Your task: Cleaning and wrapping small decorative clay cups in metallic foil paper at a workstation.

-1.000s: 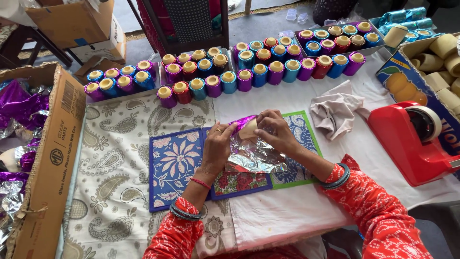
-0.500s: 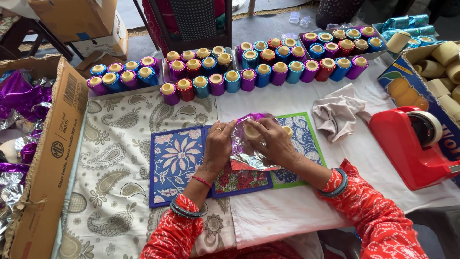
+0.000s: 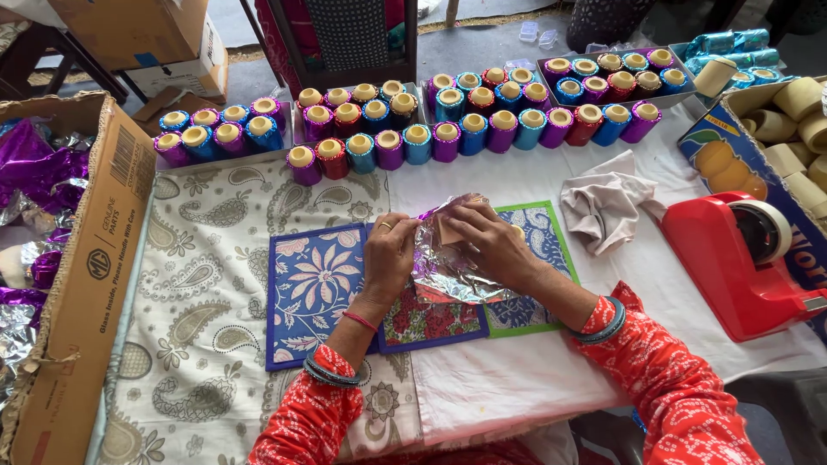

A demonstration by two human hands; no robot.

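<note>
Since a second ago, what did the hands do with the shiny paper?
Both hands kept hold: the left hand and right hand have folded the shiny foil further around the small tan cup, hiding more of it. The wrapped cups, cloth and red tape dispenser stayed put.

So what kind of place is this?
Probably a small craft-packing workshop. Both hands, left hand and right hand, wrap a small cylinder in shiny foil, near rows of foil-wrapped cylinders, a red tape dispenser and a cardboard box of foil scraps.
</note>
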